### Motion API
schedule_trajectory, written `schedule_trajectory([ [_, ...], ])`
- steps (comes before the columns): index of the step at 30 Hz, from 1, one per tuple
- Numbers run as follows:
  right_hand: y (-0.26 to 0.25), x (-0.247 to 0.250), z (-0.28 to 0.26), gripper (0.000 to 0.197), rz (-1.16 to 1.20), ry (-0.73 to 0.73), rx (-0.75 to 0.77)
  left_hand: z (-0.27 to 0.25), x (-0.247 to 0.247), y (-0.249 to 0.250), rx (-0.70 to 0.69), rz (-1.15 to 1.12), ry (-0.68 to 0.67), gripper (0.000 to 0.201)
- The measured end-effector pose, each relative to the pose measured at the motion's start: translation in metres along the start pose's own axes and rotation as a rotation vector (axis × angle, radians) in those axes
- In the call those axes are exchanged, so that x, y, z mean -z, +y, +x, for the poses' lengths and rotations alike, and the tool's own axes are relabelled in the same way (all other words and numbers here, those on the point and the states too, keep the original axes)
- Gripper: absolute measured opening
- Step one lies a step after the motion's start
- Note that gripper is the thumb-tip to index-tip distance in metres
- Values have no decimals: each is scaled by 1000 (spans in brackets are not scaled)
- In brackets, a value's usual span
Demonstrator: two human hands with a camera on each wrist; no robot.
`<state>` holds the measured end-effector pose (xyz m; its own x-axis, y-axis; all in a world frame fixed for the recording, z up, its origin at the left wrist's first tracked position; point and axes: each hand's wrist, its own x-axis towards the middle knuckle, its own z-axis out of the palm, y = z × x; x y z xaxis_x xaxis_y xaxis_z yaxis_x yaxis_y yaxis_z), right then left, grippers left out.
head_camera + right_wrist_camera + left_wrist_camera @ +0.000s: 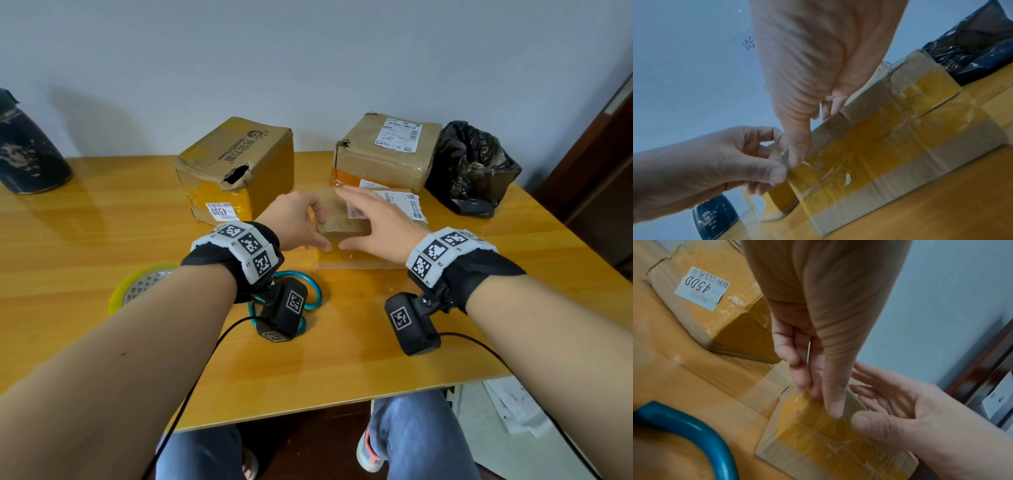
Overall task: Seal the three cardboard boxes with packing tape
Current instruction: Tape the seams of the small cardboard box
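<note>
The left hand's point(295, 222) fingers point(795, 353) curl, thumb and fingertips pinching a clear tape end point(782, 154) at the near left corner of the small flat box point(346, 222). The right hand point(380, 226) lies on that box with fingers point(867, 378) spread and relaxed, thumb at its near edge. Both forearms reach forward over the bench point(102, 240). Two larger boxes point(236, 168) point(383, 150) stand behind; the tape roll point(144, 287) lies near left.

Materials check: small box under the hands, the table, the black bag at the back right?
Small box: brown corrugated cardboard, matte, with glossy yellowish tape bands wrinkled over it. Table: looks like wood or wood-grain laminate, glossy; it reflects the boxes. Black bag: thin plastic film, crinkled with shiny highlights.
</note>
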<state>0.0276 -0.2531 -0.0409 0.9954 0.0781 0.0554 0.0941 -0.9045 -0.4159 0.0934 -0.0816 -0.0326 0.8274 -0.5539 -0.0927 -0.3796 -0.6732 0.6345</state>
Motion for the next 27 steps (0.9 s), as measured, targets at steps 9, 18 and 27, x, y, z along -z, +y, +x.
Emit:
schedule_trajectory([
  [9,4,-5,-3,34,-45,144,8,1,-12,4,-198,-12,161,20],
  [18,12,-9,-9,42,-99,171,3,4,-13,2,-252,134,131,30],
  [27,16,2,-14,42,-93,103,-12,-2,-13,-3,-149,10,132,47],
])
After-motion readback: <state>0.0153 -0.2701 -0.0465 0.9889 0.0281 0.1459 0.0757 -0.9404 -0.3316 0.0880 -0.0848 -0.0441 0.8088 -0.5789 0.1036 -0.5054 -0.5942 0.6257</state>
